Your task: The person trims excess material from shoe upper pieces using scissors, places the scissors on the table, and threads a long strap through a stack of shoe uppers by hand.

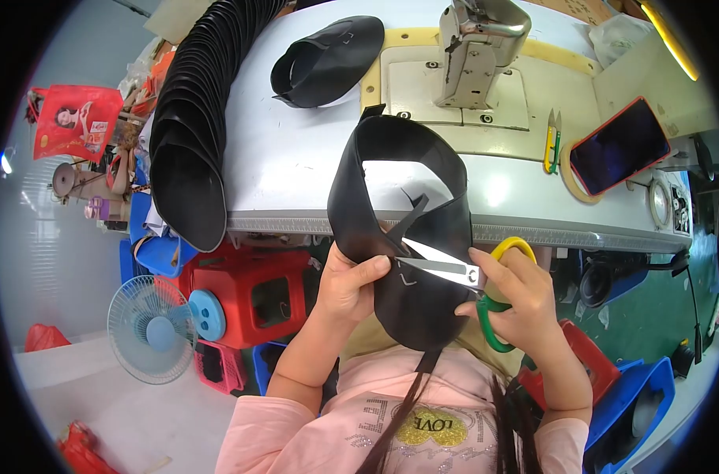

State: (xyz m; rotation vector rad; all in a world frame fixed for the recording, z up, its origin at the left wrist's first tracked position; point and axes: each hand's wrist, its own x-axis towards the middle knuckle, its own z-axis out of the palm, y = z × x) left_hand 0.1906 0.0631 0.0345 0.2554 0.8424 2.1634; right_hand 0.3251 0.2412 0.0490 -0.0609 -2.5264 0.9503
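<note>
A black shoe upper [423,316], sewn into a loop, is held in front of my chest at the table's edge. My left hand [351,286] pinches its left side, thumb pressed on the black material near small white marks. My right hand [521,296] grips scissors [490,320] with one yellow and one green handle loop. Their silver blades are parted and point left across the upper, tips close to my left thumb. A narrow black strip stands up from the upper just above the blades. Some right-hand fingertips also touch the upper's right edge.
A long nested row of black uppers [190,134] curves along the table's left. Another upper [328,59] lies at the back, beside a sewing machine [482,59]. Thread snips [552,142], a tape roll and a phone [620,146] lie right. A fan [150,328] and red stool [253,296] stand left.
</note>
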